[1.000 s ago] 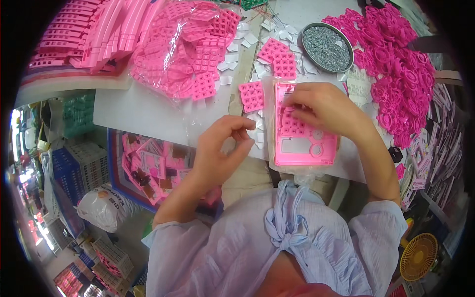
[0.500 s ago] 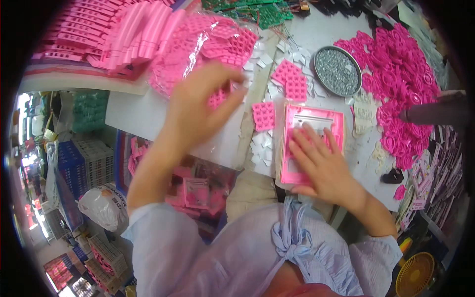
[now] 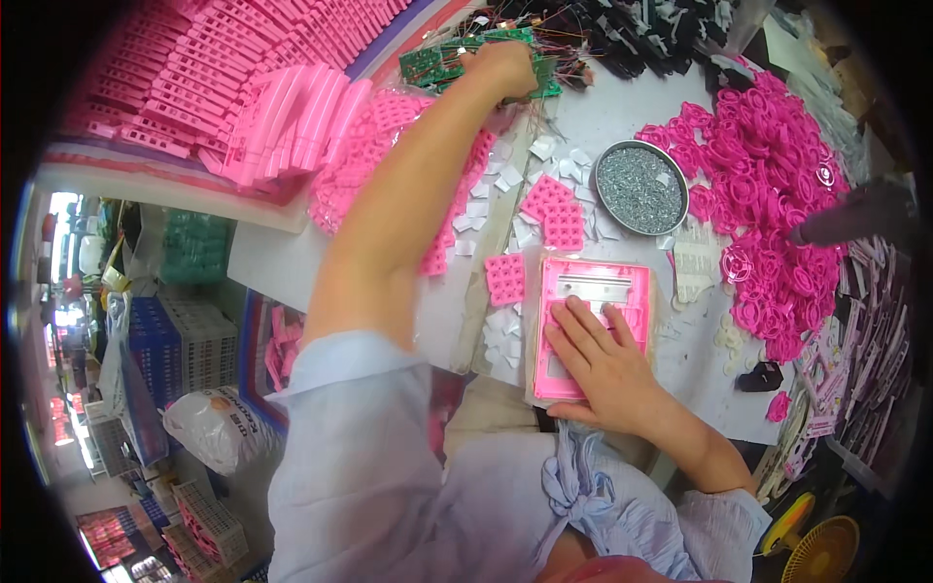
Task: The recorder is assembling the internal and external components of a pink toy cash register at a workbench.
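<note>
My left hand (image 3: 503,70) is stretched to the far side of the table, at a heap of green circuit boards (image 3: 423,66) with thin wires. Its fingers are closed at the edge of one board, partly hidden by the hand. Flat on a pink plastic housing (image 3: 546,340) lies my right hand (image 3: 610,374), fingers spread. The housing, a shallow rectangular frame with a window, rests on a block in front of me. Left of it is a pink button pad (image 3: 504,279); two more pads (image 3: 564,225) lie just beyond.
A round tin of small screws (image 3: 639,189) stands beyond the housing. Pink rings (image 3: 777,214) are heaped at right, near a dark tool (image 3: 855,219). Pink curved parts (image 3: 292,121) are stacked at far left, beside bagged button pads (image 3: 374,146). White pieces (image 3: 501,335) lie scattered.
My left hand has moved forward from above the bagged pads to the circuit boards, and its fingers have closed. The right hand stays on the housing. The view has shifted slightly.
</note>
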The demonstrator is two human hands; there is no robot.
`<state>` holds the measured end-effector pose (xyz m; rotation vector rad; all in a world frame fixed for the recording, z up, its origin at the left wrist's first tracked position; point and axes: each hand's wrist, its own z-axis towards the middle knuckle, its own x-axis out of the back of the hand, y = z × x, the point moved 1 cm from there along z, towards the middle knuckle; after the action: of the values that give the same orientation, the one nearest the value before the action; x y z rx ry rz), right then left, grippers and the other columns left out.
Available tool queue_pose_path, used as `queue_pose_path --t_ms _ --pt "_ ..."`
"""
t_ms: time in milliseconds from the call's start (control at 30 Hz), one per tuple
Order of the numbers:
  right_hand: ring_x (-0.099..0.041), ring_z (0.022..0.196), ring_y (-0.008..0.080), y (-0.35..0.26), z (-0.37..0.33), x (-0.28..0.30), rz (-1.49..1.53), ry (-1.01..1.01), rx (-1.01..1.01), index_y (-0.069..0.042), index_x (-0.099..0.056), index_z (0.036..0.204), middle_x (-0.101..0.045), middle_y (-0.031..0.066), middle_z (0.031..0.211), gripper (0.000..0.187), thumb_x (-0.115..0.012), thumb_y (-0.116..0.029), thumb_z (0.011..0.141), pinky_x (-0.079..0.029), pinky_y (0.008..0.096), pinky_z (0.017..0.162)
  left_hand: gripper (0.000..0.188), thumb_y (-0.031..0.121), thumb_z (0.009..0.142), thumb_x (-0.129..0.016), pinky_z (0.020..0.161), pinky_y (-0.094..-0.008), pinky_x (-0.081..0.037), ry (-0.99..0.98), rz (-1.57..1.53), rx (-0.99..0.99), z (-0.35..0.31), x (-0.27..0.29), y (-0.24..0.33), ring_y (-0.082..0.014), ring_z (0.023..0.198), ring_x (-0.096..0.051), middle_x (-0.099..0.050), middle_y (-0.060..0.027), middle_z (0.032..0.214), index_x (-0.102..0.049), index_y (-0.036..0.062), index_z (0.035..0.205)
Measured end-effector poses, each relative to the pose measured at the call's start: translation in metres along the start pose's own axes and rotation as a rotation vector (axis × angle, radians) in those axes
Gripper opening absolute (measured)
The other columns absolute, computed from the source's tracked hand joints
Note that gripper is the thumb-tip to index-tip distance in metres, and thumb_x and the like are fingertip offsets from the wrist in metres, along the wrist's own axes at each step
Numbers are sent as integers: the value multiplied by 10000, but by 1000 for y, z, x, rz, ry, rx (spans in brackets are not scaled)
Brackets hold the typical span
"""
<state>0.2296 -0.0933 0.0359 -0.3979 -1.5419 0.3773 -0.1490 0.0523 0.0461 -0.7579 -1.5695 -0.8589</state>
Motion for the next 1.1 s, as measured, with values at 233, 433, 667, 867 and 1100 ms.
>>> queue_pose_path --t_ms 233,433,667,867,1100 --pt "-561 1178 195 40 26 50 1279 549 -202 -23 -528 1407 -590 109 1318 576 -633 -265 895 -488 362 963 209 43 713 -714 764 -446 -493 1083 -333 -894 -155 44 46 -341 879 -620 -657 -111 946 -624 73 899" --pt "-628 994 124 49 60 44 1677 688 -179 -41 -601 1164 -657 50 1082 221 -628 -174 989 -545 306 838 495 -53 627 -704 958 -424 -430 745 -346 -704 -269 6 41 -303 1085 -566 -589 -149 1214 -587 56 1095" --pt "-633 928 113 20 46 55 1385 592 -178 -26 -626 1163 -675 44 1056 220 -631 -162 991 -534 276 793 513 30 877 -632 1104 -421 -393 98 -1813 -276 -335 -19 24 -244 1287 -508 -538 -130 1353 -463 -20 1358" --pt "-601 873 97 11 35 69 1216 741 -121 9 -639 1268 -669 70 1038 383 -459 -268 1073 -528 261 711 261 95 1013 -591 860 -369 -577 19 -1896 -86 -328 -34 26 -234 990 -705 -692 -173 1197 -629 -31 1238" --pt "-495 652 33 24 24 39 1142 796 -268 -44 -665 1240 -604 -21 856 371 -449 -301 1082 -434 193 557 294 127 1021 -568 763 -401 -592 -48 -2151 -121 -329 -54 25 -274 941 -709 -676 -211 1192 -580 -31 1270"
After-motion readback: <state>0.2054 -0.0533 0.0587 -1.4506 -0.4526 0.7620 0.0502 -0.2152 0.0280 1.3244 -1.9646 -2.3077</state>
